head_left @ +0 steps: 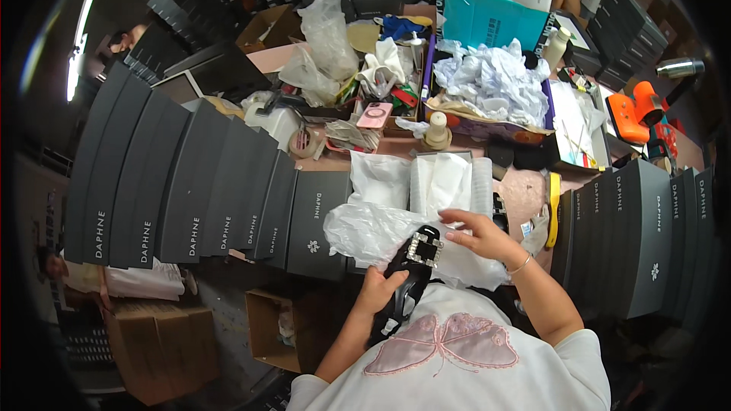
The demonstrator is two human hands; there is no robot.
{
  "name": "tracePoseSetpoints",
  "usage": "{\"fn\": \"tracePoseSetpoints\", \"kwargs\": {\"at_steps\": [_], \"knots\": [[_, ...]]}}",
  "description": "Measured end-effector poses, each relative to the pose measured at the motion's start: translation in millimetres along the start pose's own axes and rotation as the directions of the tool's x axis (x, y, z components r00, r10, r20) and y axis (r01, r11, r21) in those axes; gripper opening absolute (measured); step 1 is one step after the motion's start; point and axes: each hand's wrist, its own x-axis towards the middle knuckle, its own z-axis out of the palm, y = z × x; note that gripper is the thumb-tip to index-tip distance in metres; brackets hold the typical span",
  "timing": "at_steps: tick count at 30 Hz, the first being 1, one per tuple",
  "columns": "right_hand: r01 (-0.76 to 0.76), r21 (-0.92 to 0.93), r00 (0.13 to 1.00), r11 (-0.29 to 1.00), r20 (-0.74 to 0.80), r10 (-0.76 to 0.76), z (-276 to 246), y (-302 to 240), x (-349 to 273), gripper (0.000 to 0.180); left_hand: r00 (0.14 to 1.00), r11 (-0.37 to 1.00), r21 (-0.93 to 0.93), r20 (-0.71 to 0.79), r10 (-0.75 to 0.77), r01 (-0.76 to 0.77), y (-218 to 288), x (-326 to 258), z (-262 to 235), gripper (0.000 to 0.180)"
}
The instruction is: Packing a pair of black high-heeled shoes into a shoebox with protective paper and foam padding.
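Observation:
A black shoe (411, 286) with a square, sparkling stone-set buckle (424, 250) is tilted in front of my chest. My left hand (376, 289) grips it by the side, thumb over the upper. Close to the buckle end hovers my right hand (485, 237), its fingers stretched out and apart; whether a fingertip touches the shoe I cannot tell. Crumpled thin white wrapping (356, 227) lies just beyond the shoe. Behind that, white tissue paper (448, 184) lies beside a clear ribbed plastic piece (481, 186).
Dark grey shoe boxes stand in rows at left (171, 183) and right (613, 240). Farther back are a tray of crumpled paper (491, 84), a pump bottle (437, 135) and an orange tool (627, 118). A yellow-handled brush-like tool (553, 209) lies right. Cartons (164, 354) stand lower left.

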Motion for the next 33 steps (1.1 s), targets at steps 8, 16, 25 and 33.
{"fn": "tracePoseSetpoints", "kwargs": {"at_steps": [8, 16, 25, 33], "knots": [[-0.046, 0.135, 0.897, 0.990, 0.442, -0.018, 5, -62, 79, 0.046, 0.992, 0.993, 0.085, 0.091, -0.089, 0.082, -2, 4, -4, 0.056], [0.572, -0.603, 0.815, 0.556, 0.341, -0.468, 48, -44, -9, 0.036, 0.984, 0.968, -0.214, 0.148, -0.100, 0.131, -11, 3, -29, 0.060], [0.338, -0.838, 0.934, 0.428, 0.241, -0.265, 81, -57, -28, 0.044, 0.950, 0.945, -0.208, 0.239, -0.201, 0.252, 3, 13, -17, 0.081], [0.256, -0.368, 0.959, 0.894, -0.018, -0.283, 37, -49, -26, 0.031, 0.959, 0.974, 0.009, 0.170, -0.225, 0.227, -3, 22, -26, 0.069]]}}
